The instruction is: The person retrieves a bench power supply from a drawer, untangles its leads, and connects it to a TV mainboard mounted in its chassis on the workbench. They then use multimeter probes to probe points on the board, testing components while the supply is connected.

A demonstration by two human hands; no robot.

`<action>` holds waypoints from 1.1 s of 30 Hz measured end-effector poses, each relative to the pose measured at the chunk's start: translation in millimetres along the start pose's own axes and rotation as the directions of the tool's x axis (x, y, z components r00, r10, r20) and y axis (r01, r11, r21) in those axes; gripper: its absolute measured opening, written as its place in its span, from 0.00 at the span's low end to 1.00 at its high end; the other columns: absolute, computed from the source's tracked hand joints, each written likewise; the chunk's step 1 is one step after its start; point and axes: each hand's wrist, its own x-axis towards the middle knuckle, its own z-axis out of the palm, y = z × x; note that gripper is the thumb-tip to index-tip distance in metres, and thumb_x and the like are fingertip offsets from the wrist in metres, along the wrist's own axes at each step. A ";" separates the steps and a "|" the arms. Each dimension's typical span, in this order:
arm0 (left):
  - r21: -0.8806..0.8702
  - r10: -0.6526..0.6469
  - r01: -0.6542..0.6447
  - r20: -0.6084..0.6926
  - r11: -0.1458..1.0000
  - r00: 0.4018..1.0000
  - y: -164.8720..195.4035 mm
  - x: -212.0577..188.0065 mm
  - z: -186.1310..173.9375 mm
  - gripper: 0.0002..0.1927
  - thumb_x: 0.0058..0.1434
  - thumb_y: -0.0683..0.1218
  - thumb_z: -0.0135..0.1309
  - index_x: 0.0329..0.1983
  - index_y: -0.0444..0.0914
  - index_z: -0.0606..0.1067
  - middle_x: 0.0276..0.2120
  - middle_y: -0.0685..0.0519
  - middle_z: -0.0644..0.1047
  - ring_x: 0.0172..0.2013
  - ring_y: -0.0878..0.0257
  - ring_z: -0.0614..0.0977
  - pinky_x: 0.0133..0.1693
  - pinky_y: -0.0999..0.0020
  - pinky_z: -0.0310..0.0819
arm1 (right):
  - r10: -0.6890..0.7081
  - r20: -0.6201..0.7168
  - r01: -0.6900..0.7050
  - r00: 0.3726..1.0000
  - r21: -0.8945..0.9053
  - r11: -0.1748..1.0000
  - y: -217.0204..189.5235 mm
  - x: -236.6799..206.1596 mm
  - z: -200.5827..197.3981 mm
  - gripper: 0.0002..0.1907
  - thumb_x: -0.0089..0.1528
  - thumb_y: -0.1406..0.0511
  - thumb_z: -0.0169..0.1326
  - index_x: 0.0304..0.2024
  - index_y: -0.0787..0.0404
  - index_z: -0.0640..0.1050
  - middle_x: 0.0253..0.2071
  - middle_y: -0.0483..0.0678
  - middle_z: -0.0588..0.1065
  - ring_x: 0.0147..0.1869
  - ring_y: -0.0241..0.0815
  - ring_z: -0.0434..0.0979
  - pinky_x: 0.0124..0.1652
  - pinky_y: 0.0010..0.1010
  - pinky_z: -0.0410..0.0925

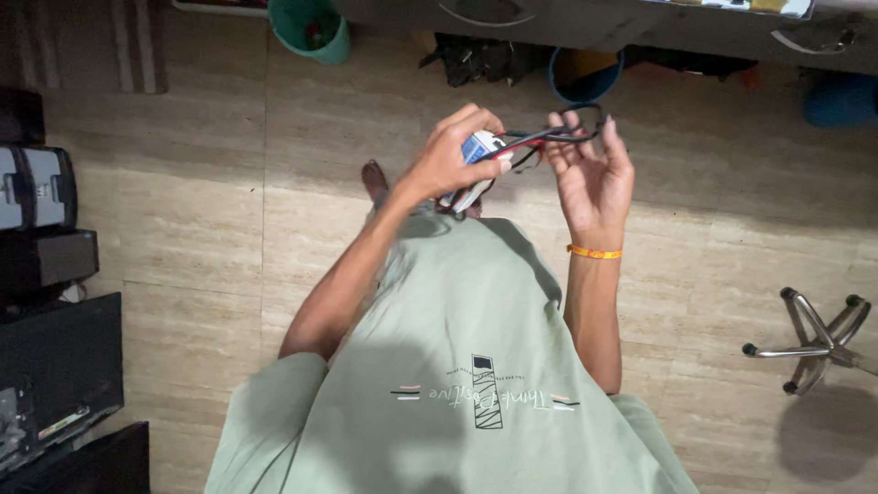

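Note:
I stand on a tiled floor and look down past my green shirt. My left hand (455,157) is closed around a small white and blue device (479,149) with a light handle sticking out below the fist. Black and red cables (549,137) run from that device to my right hand (590,169), whose fingers are spread with the cable looped over the fingertips. An orange band (594,252) circles my right wrist. One bare foot (374,180) shows below my left hand.
A green bucket (311,27) and a blue bin (585,75) stand by the far counter. Black electronic units (41,238) are stacked at the left. A chrome chair base (814,343) with castors sits at the right.

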 end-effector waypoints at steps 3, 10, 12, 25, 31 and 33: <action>-0.090 -0.044 0.045 0.013 0.995 0.999 18.8 7.4 -26.9 0.20 0.59 0.54 0.65 0.46 0.37 0.77 0.38 0.53 0.79 0.41 0.60 0.82 0.44 0.64 0.77 | -0.041 0.081 0.072 0.996 -0.433 0.898 13.9 2.4 -19.3 0.18 0.68 0.59 0.47 0.60 0.55 0.68 0.53 0.54 0.77 0.59 0.51 0.78 0.54 0.40 0.73; -0.826 -0.216 0.208 0.108 0.524 0.970 70.1 13.2 -67.9 0.18 0.71 0.56 0.56 0.45 0.37 0.71 0.37 0.53 0.76 0.35 0.67 0.82 0.39 0.60 0.89 | -0.039 0.209 0.193 0.977 -0.796 0.574 33.0 17.4 -53.0 0.19 0.73 0.63 0.49 0.64 0.64 0.70 0.56 0.54 0.76 0.55 0.42 0.80 0.51 0.31 0.73; -0.844 -0.198 0.164 0.071 0.511 0.978 82.0 11.0 -77.9 0.19 0.71 0.57 0.56 0.46 0.38 0.71 0.39 0.51 0.77 0.36 0.66 0.82 0.40 0.62 0.85 | 0.031 0.316 0.269 0.948 -0.853 0.447 40.1 18.4 -52.1 0.20 0.73 0.65 0.51 0.66 0.64 0.71 0.58 0.54 0.75 0.57 0.42 0.79 0.53 0.31 0.73; -0.812 -0.130 0.252 0.216 0.526 0.968 145.3 -8.6 -107.6 0.24 0.67 0.59 0.53 0.52 0.35 0.70 0.36 0.52 0.74 0.34 0.65 0.81 0.34 0.59 0.86 | 0.093 0.699 0.704 0.709 -0.695 -0.144 98.9 83.6 -7.1 0.19 0.63 0.65 0.66 0.55 0.61 0.76 0.53 0.54 0.76 0.57 0.48 0.79 0.53 0.37 0.72; -0.740 -0.170 0.311 0.262 0.596 0.950 130.1 -17.3 -109.8 0.19 0.70 0.55 0.53 0.49 0.34 0.71 0.36 0.53 0.75 0.36 0.67 0.80 0.38 0.62 0.85 | 0.231 0.468 0.473 0.853 -0.880 0.040 102.7 96.4 -13.2 0.07 0.65 0.67 0.59 0.42 0.65 0.80 0.33 0.46 0.80 0.39 0.36 0.77 0.38 0.30 0.70; -0.477 -0.176 0.251 0.198 0.842 0.964 116.4 -20.8 -113.8 0.20 0.72 0.57 0.52 0.49 0.35 0.74 0.35 0.52 0.75 0.36 0.67 0.77 0.39 0.63 0.76 | 0.178 0.412 0.395 0.894 -0.910 0.122 91.7 92.9 -19.9 0.06 0.67 0.67 0.58 0.42 0.66 0.80 0.35 0.45 0.78 0.38 0.31 0.73 0.37 0.27 0.69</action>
